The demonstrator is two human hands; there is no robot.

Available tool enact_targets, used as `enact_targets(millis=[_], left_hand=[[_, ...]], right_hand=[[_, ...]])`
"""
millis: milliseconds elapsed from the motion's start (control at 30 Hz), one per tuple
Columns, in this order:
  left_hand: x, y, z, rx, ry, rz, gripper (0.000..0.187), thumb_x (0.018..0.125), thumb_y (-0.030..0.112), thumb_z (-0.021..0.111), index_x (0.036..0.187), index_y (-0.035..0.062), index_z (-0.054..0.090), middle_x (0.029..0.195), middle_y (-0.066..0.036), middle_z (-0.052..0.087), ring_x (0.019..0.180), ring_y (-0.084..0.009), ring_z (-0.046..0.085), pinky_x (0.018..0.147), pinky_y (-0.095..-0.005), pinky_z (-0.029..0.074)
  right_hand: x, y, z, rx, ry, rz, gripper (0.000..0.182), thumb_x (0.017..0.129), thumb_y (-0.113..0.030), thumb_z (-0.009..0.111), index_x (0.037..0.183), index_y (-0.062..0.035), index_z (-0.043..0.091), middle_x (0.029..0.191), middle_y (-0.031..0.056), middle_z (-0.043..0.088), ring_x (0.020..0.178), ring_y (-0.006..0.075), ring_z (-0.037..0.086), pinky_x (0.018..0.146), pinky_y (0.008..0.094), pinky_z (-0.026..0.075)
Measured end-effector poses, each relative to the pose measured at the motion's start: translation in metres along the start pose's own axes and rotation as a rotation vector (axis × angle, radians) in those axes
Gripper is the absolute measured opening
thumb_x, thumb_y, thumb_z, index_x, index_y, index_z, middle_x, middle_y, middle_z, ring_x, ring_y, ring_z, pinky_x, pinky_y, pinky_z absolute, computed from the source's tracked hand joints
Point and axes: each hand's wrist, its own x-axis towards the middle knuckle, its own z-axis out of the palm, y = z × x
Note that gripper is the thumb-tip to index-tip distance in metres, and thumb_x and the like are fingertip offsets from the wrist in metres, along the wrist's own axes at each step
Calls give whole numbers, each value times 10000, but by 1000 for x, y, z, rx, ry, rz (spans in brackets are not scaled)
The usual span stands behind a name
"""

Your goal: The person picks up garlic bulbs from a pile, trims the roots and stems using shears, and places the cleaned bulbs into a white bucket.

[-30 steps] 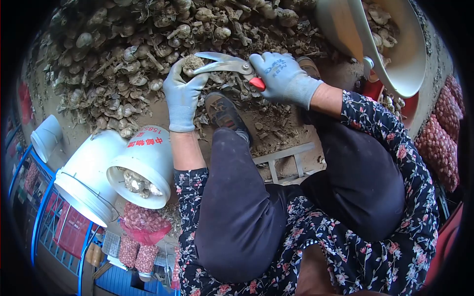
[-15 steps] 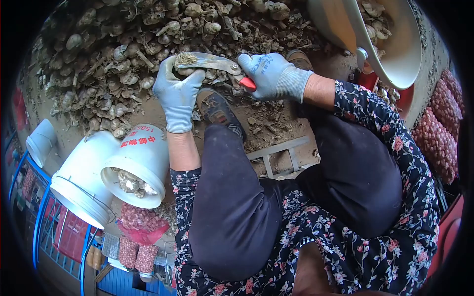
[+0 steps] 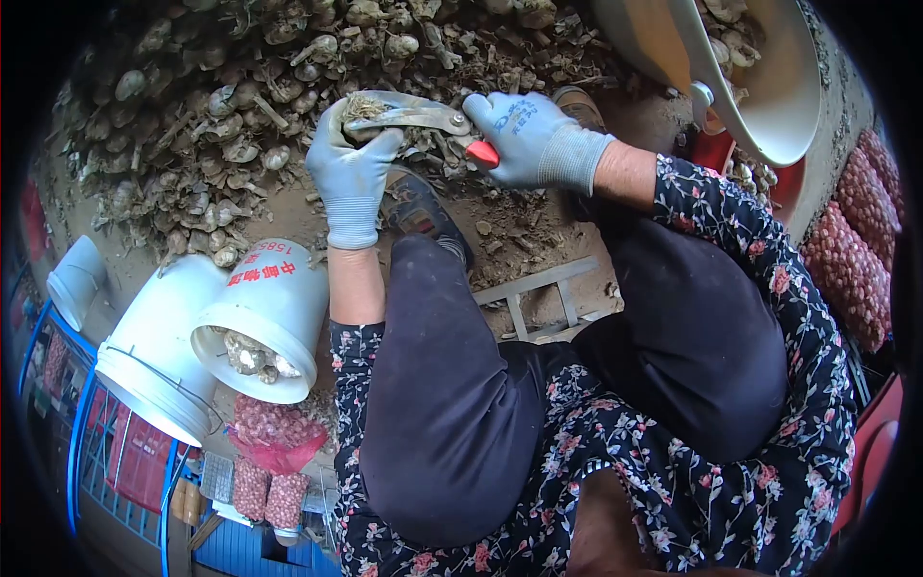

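My gloved left hand [image 3: 351,178] is closed round a garlic bulb, whose dry root tuft [image 3: 363,106] shows above the fingers. In my gloved right hand [image 3: 529,139] is a pair of shears [image 3: 413,116] with a red handle [image 3: 484,154]. Their curved metal blades reach left and lie against the roots at my left hand. Most of the bulb is hidden by the glove. Behind both hands spreads a large heap of dry garlic [image 3: 221,125] with stalks and skins.
White buckets [image 3: 163,337] stand and tilt at the left, one lettered bucket [image 3: 274,298] with garlic inside. A large pale tub [image 3: 784,106] leans at the upper right. Net sacks of garlic [image 3: 846,274] lie at the right, and a metal frame [image 3: 538,288] rests between my legs.
The shears' blades have closed in on the root tuft. My left hand has shifted slightly right and up, and the view has tilted a little.
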Motion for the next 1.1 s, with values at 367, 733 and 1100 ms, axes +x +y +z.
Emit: enact_targets(millis=[367, 733, 1100], left_hand=[[-27, -101, -87, -616, 200, -550, 176, 796, 89, 603, 962, 34, 584, 758, -90, 606, 703, -199, 640, 516, -261, 489], [27, -108, -67, 1054, -78, -436, 436, 795, 401, 599, 1125, 117, 603, 1075, -214, 639, 1034, -377, 601, 873, -453, 473], [42, -102, -125, 747, 337, -303, 482, 707, 267, 707, 1156, 163, 568, 1088, -193, 639, 989, -398, 603, 828, -421, 477]], right_hand=[[-12, 37, 21, 289, -119, 179, 447, 831, -326, 620, 1094, -11, 443, 954, 271, 595, 945, 433, 582, 804, 475, 447], [-9, 22, 23, 256, -136, 122, 454, 815, -343, 623, 1048, 2, 442, 982, 286, 583, 969, 451, 561, 825, 479, 434], [-8, 18, 22, 235, -154, 148, 451, 810, -346, 633, 1021, -2, 432, 938, 292, 592, 938, 460, 567, 794, 487, 436]])
